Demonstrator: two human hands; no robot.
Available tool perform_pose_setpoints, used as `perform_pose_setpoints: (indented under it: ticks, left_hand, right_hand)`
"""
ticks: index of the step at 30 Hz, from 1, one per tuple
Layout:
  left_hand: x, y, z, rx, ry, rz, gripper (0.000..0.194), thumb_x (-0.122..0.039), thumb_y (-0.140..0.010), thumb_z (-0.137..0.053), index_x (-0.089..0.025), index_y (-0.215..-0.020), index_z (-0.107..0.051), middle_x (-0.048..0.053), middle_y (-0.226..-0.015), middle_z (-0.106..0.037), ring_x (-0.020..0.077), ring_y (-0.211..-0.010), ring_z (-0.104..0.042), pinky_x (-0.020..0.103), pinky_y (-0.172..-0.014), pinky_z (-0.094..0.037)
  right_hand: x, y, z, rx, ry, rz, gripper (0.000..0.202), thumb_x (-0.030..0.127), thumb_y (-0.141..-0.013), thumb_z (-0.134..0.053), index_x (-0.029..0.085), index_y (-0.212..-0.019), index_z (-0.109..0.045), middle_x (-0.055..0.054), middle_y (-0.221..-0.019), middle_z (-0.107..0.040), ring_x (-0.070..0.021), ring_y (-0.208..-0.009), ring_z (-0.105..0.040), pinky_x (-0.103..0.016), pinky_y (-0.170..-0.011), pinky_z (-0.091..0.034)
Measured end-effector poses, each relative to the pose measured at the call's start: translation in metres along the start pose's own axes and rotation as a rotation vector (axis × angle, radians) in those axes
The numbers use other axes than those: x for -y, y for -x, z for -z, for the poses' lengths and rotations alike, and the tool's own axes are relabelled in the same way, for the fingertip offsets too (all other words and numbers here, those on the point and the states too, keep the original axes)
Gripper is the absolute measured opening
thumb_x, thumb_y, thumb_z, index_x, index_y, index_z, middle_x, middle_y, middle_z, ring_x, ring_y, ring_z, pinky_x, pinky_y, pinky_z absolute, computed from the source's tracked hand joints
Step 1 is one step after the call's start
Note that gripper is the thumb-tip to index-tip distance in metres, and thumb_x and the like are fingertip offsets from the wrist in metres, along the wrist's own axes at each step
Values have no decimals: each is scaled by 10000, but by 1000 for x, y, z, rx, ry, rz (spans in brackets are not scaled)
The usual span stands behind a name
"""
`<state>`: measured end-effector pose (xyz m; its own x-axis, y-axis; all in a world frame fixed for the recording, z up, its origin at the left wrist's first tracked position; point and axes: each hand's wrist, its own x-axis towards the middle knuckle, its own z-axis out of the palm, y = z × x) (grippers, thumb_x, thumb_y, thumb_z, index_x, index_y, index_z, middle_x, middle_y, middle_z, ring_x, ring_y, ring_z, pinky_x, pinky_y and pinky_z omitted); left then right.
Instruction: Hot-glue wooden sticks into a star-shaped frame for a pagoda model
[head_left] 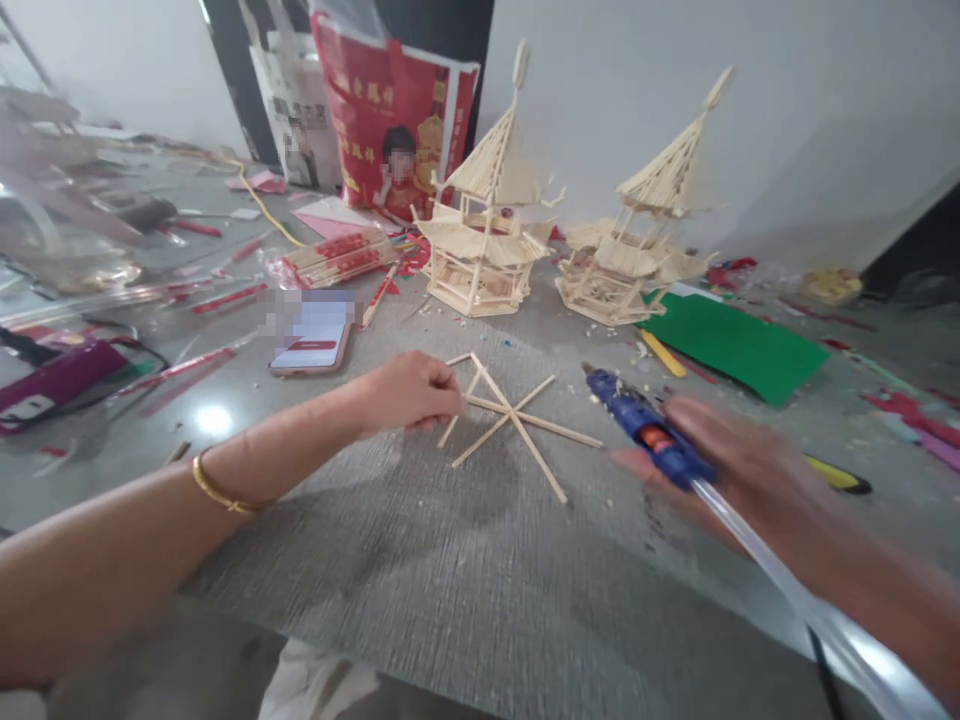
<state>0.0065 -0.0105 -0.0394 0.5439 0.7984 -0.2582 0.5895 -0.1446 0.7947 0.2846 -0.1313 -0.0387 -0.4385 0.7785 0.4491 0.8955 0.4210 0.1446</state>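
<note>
Curls left hand (409, 395) over the near edge of stick frame (512, 410), seemingly steadying it; cannot tell whether pinching or merely touching. Wraps right hand (739, 460) around blue glue gun (626, 408), right of the frame, perhaps against drips. Beyond both hands, has two stick pagodas (480, 240) on the counter (465, 540), presumably for clearance.

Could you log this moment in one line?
left hand: at wooden stick frame | right hand: holding blue glue gun | behind frame: two stick pagodas
</note>
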Motion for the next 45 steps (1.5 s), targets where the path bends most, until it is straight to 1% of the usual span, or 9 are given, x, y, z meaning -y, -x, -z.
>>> perform_pose_setpoints:
  ticks: [4,6,9,12,18,25,30,37,45]
  left_hand:
    - [-16,3,-5,124,-290,16,161,-278,-689,-532,-163,-577,-546,-41,-466,-499,64,-430,-436,186,-433,-330]
    - [-23,2,-6,156,-421,4,155,-278,-682,-523,-167,-582,-565,-40,-457,-507,75,-449,-458,193,-457,-336]
    - [-31,-3,-9,193,-504,6,157,-296,-684,-520,-174,-598,-571,-39,-489,-530,92,-489,-504,202,-480,-352]
    - [-38,-8,-11,197,-557,13,156,-294,-683,-520,-172,-593,-558,-43,-497,-522,97,-496,-520,207,-490,-359]
    - [-48,-17,-12,242,-605,56,149,-271,-685,-517,-167,-599,-580,-37,-498,-530,96,-497,-526,205,-492,-360]
    - [-48,-24,-13,293,-611,65,176,-307,-682,-530,-162,-596,-582,-18,-538,-579,94,-507,-539,205,-513,-375]
    - [-50,-25,-14,319,-629,73,166,-291,-682,-525,-160,-604,-593,-8,-565,-606,98,-519,-555,208,-529,-382]
    - [-48,-28,-15,331,-626,71,159,-285,-682,-530,-158,-613,-598,-10,-565,-601,92,-519,-552,205,-529,-375]
    - [-49,-28,-15,348,-631,85,151,-282,-676,-525,-160,-620,-594,-5,-581,-600,107,-544,-569,214,-539,-389]
  right_hand:
    - [-34,21,-22,244,202,-116,454,620,-869,-382,185,-770,-468,-38,-724,-548,-182,-537,-557,-298,-456,-317]
    - [-39,28,-33,326,202,-170,487,643,-854,-384,171,-808,-495,-56,-778,-570,-202,-592,-586,-304,-473,-328]
    - [-38,32,-41,374,184,-205,497,651,-837,-411,165,-829,-516,-73,-835,-583,-214,-621,-589,-310,-474,-324]
    - [-35,34,-40,371,177,-171,496,651,-806,-467,162,-837,-542,-88,-858,-587,-223,-624,-580,-320,-469,-330]
    - [-42,48,-37,273,97,-82,602,706,-808,-391,149,-905,-598,-113,-875,-594,-262,-711,-588,-381,-570,-421]
    - [-43,53,-36,166,91,-8,591,657,-848,-377,128,-937,-624,-104,-862,-594,-260,-745,-571,-396,-653,-438]
    - [-40,52,-32,206,104,-16,542,619,-859,-405,126,-939,-617,-103,-873,-590,-262,-761,-572,-395,-666,-438]
    - [-41,53,-33,163,124,14,558,620,-865,-385,117,-926,-620,-98,-859,-582,-253,-736,-558,-383,-656,-433]
    - [-41,53,-34,183,136,19,569,614,-882,-353,117,-944,-624,-104,-872,-584,-244,-757,-554,-370,-689,-421]
